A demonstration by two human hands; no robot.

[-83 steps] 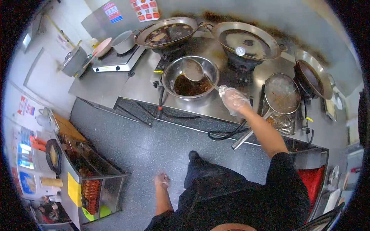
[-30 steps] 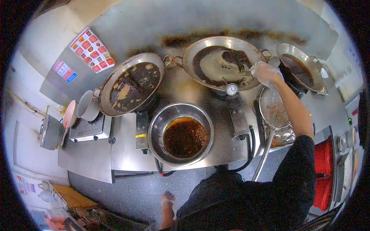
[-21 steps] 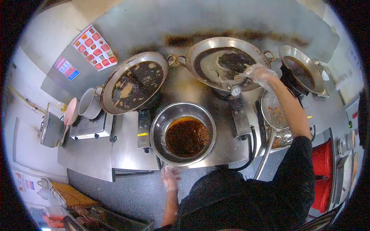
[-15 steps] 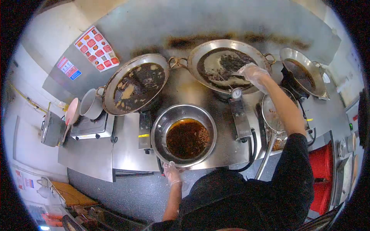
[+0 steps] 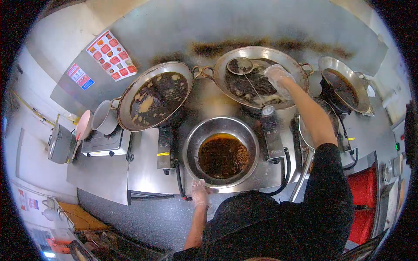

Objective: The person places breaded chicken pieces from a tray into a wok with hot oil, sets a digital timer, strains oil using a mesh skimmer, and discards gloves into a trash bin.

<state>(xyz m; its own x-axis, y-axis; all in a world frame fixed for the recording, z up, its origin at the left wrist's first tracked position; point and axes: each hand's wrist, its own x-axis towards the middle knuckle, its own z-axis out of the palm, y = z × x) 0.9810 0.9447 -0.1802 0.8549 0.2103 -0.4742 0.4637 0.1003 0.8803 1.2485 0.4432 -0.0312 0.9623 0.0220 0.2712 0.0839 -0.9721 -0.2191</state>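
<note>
My gloved left hand (image 5: 200,193) grips the near left rim of a wide stainless steel bowl (image 5: 190,150). Dark brown liquid (image 5: 220,156) with brown bits at its right side lies in the bowl. Over the far middle wok (image 5: 278,53), my gloved right hand (image 5: 278,77) is closed on a round skimmer (image 5: 240,65); its handle is mostly hidden. The skimmer's head is at the wok's upper left, above or in the dark, foamy oil. A dial thermometer (image 5: 267,111) sits at the wok's near edge, with its thin probe reaching into the oil.
Left is another wok (image 5: 124,115) with pale pieces floating in dark oil. A third wok (image 5: 324,63) stands far right. Control boxes (image 5: 272,135) with black cables line the counter. A long-handled strainer (image 5: 307,167) lies right; a grey pot (image 5: 104,117) sits left.
The skimmer has come into view at the wok's upper left, and my right hand has shifted slightly up and left. The bowl and my left hand have slid to the right.
</note>
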